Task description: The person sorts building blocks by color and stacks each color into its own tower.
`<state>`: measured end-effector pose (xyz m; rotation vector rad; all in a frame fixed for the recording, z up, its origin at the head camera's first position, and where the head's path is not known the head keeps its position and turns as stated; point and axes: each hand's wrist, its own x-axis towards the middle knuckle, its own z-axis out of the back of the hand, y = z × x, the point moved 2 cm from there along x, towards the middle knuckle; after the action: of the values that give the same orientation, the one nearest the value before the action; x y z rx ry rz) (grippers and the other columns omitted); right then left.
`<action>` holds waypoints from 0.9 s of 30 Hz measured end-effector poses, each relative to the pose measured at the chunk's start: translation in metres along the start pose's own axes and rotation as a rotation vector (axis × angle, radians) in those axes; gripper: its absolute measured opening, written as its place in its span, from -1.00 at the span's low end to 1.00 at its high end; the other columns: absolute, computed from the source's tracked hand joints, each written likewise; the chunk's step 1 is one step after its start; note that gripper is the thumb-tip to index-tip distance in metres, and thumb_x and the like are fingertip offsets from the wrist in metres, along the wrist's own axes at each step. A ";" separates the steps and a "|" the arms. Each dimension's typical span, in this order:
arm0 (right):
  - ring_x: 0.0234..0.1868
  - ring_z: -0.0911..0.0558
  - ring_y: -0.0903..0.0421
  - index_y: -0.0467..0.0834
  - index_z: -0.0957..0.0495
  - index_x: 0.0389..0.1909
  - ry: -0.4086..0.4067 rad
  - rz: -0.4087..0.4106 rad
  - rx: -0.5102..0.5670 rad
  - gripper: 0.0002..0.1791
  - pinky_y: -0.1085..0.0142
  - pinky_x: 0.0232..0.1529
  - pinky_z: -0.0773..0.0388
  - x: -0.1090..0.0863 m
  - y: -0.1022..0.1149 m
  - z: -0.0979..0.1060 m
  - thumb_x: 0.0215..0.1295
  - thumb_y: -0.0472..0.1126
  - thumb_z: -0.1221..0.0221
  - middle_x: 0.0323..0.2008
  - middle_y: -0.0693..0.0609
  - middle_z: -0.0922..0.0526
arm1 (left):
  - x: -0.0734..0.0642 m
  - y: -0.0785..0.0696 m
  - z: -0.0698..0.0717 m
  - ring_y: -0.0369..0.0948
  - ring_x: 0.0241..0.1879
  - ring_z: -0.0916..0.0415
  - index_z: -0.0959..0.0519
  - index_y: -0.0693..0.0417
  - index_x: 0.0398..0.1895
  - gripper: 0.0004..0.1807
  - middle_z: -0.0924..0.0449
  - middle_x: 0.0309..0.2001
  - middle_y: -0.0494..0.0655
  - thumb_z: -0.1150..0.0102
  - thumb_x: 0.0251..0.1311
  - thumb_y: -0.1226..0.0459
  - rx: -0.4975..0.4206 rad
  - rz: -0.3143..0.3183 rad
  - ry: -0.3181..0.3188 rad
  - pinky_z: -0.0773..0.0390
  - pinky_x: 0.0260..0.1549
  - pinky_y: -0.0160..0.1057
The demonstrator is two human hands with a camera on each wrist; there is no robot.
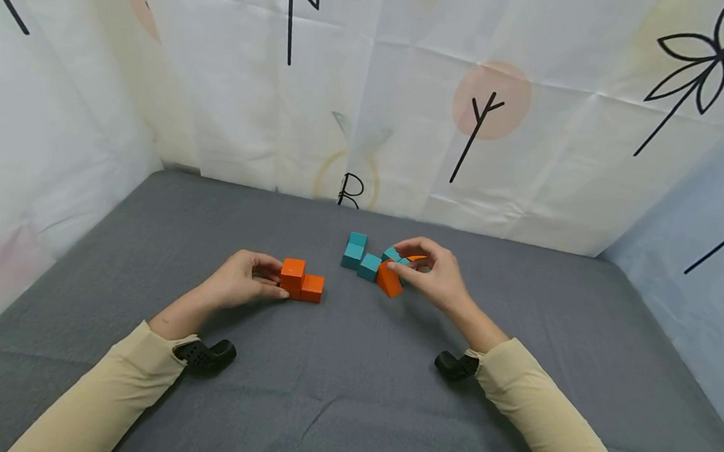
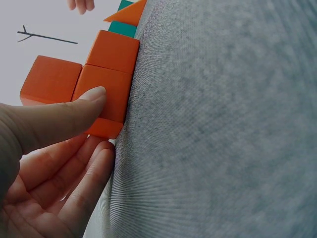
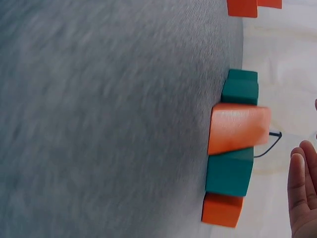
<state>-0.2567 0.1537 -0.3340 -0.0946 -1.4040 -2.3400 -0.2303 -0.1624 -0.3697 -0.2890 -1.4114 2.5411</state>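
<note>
In the head view, my left hand [image 1: 240, 283] is at a small group of orange cubes [image 1: 311, 289], one stacked on a lower cube with another beside it. From the left wrist view, the thumb presses the front of the lower orange cube [image 2: 111, 94], with the fingers curled at its end; the upper cube [image 2: 49, 79] sits on it. My right hand [image 1: 432, 271] hovers over a cluster of teal and orange blocks, partly covering them. The right wrist view has its fingers [image 3: 297, 183] extended and apart from a tilted orange block [image 3: 237, 128] and a teal block [image 3: 229, 171].
Two teal blocks [image 1: 353, 254] adjoin at the back, near a separate teal cube [image 1: 369, 267]. Another orange block [image 3: 222, 209] lies at the cluster's far end. A grey cloth [image 1: 332, 398] covers the table, and a patterned white curtain [image 1: 400, 99] hangs behind it.
</note>
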 end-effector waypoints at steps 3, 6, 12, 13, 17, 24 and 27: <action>0.00 -0.57 -0.15 -0.30 -0.57 -0.04 -0.010 0.001 -0.034 -0.61 0.09 -0.01 -0.55 0.000 -0.004 0.004 0.14 -0.21 -0.36 -0.01 -0.20 -0.62 | 0.000 0.000 0.000 0.02 -0.03 -0.59 -0.49 0.42 0.10 -0.47 -0.58 0.01 0.29 -0.37 0.04 0.40 0.003 0.002 -0.003 -0.63 -0.07 -0.17; -0.01 -0.56 -0.13 -0.29 -0.57 -0.02 -0.030 -0.001 -0.067 -0.60 0.09 -0.03 -0.54 -0.002 -0.007 0.008 0.15 -0.21 -0.35 -0.01 -0.20 -0.60 | 0.000 0.000 0.000 0.02 -0.03 -0.59 -0.49 0.43 0.10 -0.48 -0.58 0.01 0.28 -0.37 0.04 0.41 0.002 0.003 -0.004 -0.63 -0.08 -0.17; 0.01 -0.54 -0.15 -0.28 -0.55 0.05 -0.084 -0.025 -0.112 -0.56 0.05 0.00 -0.52 -0.003 -0.014 0.014 0.16 -0.22 -0.33 0.02 -0.21 -0.54 | 0.000 0.000 0.000 0.02 -0.03 -0.59 -0.49 0.43 0.11 -0.47 -0.58 0.02 0.28 -0.37 0.04 0.41 -0.004 -0.001 -0.003 -0.63 -0.08 -0.18; 0.03 -0.53 -0.15 -0.26 -0.55 0.07 -0.090 -0.033 -0.112 -0.56 0.06 0.01 -0.52 -0.003 -0.015 0.015 0.17 -0.22 -0.33 0.04 -0.20 -0.54 | 0.000 0.000 0.000 0.02 -0.03 -0.59 -0.49 0.42 0.10 -0.48 -0.58 0.01 0.28 -0.37 0.04 0.41 -0.004 -0.003 -0.002 -0.63 -0.08 -0.18; 0.10 -0.51 -0.13 -0.23 -0.53 0.12 -0.103 -0.055 -0.112 -0.54 0.08 0.07 -0.51 -0.002 -0.020 0.018 0.19 -0.22 -0.31 0.12 -0.19 -0.52 | 0.000 0.000 0.000 0.01 -0.04 -0.60 -0.50 0.42 0.10 -0.48 -0.58 0.01 0.28 -0.37 0.04 0.41 -0.002 -0.010 -0.003 -0.63 -0.07 -0.18; 0.20 -0.46 -0.16 -0.25 -0.48 0.19 -0.098 -0.122 -0.085 -0.50 0.03 0.19 -0.45 -0.002 -0.025 0.024 0.23 -0.22 -0.28 0.20 -0.23 -0.47 | -0.001 -0.001 -0.001 0.02 -0.03 -0.59 -0.50 0.41 0.10 -0.48 -0.58 0.02 0.28 -0.37 0.04 0.40 0.002 -0.007 -0.008 -0.63 -0.07 -0.17; 0.24 -0.43 -0.17 -0.28 -0.43 0.23 -0.081 -0.146 -0.064 -0.47 0.01 0.24 -0.41 -0.001 -0.028 0.025 0.24 -0.24 -0.26 0.24 -0.26 -0.44 | -0.001 -0.001 -0.002 0.02 -0.02 -0.58 -0.50 0.41 0.10 -0.48 -0.58 0.03 0.28 -0.37 0.04 0.40 0.004 -0.001 -0.010 -0.63 -0.07 -0.17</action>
<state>-0.2697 0.1869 -0.3455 -0.1094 -1.4172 -2.5272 -0.2285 -0.1607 -0.3695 -0.2747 -1.4090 2.5480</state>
